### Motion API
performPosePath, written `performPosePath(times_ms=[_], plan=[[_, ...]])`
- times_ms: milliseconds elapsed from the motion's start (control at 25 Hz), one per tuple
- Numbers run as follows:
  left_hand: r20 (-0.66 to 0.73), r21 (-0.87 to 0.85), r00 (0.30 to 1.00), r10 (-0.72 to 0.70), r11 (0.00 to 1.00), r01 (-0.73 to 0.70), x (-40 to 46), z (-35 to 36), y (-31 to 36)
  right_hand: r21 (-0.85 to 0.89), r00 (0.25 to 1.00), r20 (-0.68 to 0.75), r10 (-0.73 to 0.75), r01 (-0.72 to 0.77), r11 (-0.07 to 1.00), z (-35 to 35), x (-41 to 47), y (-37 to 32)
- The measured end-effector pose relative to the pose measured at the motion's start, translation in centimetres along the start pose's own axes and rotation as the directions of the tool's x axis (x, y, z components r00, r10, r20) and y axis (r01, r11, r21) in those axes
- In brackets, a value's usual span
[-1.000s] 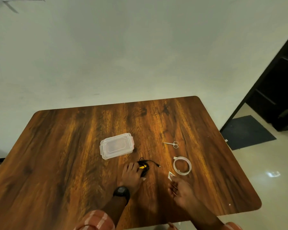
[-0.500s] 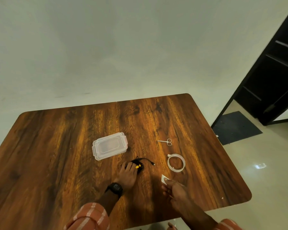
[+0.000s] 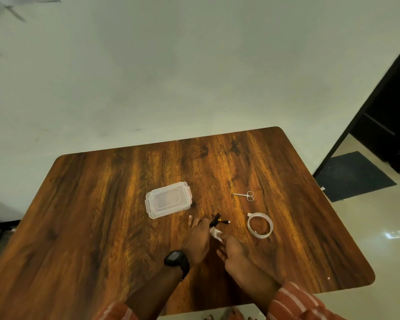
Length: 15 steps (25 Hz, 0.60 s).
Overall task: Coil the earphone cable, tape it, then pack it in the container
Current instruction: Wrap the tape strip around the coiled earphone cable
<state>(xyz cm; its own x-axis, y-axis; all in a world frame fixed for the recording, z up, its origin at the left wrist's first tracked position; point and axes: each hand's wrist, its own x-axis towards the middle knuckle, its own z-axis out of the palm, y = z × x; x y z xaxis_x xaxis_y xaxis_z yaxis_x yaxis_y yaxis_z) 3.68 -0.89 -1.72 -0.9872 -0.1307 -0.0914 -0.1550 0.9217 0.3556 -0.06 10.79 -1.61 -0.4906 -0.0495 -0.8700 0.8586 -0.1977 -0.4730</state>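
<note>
While unlabelled, tape piece point(image 3: 215, 233) between both hands, against earphone cable point(image 3: 216, 221)

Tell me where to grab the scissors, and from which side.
Take the scissors at the finger loops, coming from the right. They lie flat with loops right and closed blades pointing left toward the box, so the right side is blunt and nothing blocks it. The tape roll sits nearer, apart.

Hands point(image 3: 214, 244) meeting at counter point(image 3: 90, 227) centre. Container point(image 3: 168, 199) blocking at 10 o'clock, scissors point(image 3: 244, 195) lying at 1, tape roll point(image 3: 260, 225) sitting at 2. Bare wood stretching wide at 9 and 12.
</note>
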Motion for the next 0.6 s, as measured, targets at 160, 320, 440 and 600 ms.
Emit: performPosePath(times_ms=[160, 320, 440, 600], plan=[[-0.011, 0.136, 1.0, 0.022, 0.991, -0.021, 0.1, -1.6, 0.9, 0.063, 0.996, 0.087, 0.017, -0.023, 0.998, 0.9, -0.9, -1.0], [-0.088, 0.27, 0.985, 0.146, 0.956, -0.117, -0.3, -2.8, 1.4, 0.112, 0.991, 0.135, 0.017, -0.033, 0.993, 1.4, -2.1, -1.5], [-0.199, 0.347, 0.947, 0.251, 0.922, -0.171, -0.3, -2.9, 1.2, 0.243, 0.978, 0.208, 0.01, -0.061, 0.968, 1.6, -2.6, -2.3], [-0.318, 0.313, 0.906, 0.281, 0.933, -0.179, -0.7, -3.9, 2.1, 0.292, 0.96, 0.275, -0.06, -0.023, 0.956, 1.4, -3.4, -3.5]])
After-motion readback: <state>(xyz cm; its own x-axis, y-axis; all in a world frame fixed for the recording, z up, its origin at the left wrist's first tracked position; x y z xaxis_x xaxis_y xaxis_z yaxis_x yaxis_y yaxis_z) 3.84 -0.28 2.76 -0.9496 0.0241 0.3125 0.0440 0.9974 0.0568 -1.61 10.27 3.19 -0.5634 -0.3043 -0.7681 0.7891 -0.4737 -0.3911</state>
